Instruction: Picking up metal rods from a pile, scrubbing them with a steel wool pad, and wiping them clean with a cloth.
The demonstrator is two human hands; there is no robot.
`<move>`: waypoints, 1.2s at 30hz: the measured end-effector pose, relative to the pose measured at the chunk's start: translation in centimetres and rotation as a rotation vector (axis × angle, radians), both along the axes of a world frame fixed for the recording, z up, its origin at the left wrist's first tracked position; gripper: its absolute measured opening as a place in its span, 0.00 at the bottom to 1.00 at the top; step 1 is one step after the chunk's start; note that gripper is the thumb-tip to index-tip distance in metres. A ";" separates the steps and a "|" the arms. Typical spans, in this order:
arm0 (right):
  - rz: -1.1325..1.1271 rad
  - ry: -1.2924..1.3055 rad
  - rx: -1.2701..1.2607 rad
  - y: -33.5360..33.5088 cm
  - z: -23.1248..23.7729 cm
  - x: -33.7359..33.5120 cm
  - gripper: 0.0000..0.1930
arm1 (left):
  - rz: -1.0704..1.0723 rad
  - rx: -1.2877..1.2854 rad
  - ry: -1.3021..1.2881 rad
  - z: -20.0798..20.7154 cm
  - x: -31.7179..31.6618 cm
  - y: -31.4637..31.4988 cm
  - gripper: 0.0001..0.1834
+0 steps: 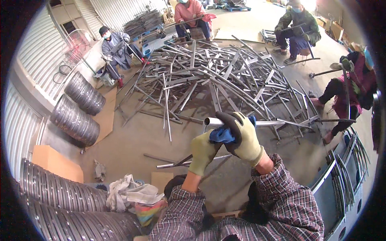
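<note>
A shiny round metal tube [268,123] is held up in front of me, its open end toward the left and part of it hidden behind my gloves. My right hand [244,138], in a pale yellow-green glove with dark fingers, is closed around the tube with a blue cloth [222,135] against it. Lower and to the left, my left hand [204,152], in a matching glove, grips the cloth's near side. Whether its fingers also press on the tube is hidden.
A large heap of metal frames [209,76] spreads ahead. Coiled-looking stacks of dark metal rings [75,120] stand at left, with a cardboard box [56,162] and whitish rags [130,193] nearer. Blue racks [337,180] hold bars at right. Several people [297,32] sit around the heap.
</note>
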State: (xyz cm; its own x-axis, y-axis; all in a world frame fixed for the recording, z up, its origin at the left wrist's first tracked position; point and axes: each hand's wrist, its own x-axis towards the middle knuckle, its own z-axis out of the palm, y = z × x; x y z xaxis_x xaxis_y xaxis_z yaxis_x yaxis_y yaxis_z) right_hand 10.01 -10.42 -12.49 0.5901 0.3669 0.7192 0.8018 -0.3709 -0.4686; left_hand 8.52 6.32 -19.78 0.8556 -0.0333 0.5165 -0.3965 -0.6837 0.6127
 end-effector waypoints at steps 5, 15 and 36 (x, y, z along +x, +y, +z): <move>-0.051 0.018 -0.020 -0.3 -0.1 -0.6 0.37 | 0.026 0.045 0.006 0.2 -0.3 -0.5 0.15; -0.023 0.050 -0.002 -0.9 0.7 -0.6 0.34 | -0.039 -0.013 -0.010 0.0 -0.3 -0.4 0.15; -0.006 0.142 -0.021 -1.6 0.5 -0.9 0.32 | -0.094 -0.026 -0.072 -1.5 0.3 0.1 0.16</move>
State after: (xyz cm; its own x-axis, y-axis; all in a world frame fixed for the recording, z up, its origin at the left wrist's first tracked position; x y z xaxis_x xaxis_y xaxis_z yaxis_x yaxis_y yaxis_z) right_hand 9.12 -12.03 -11.95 0.6876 0.3776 0.6202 0.7257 -0.3864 -0.5692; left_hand 8.80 6.41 -21.31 0.8100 -0.0976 0.5783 -0.5018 -0.6257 0.5973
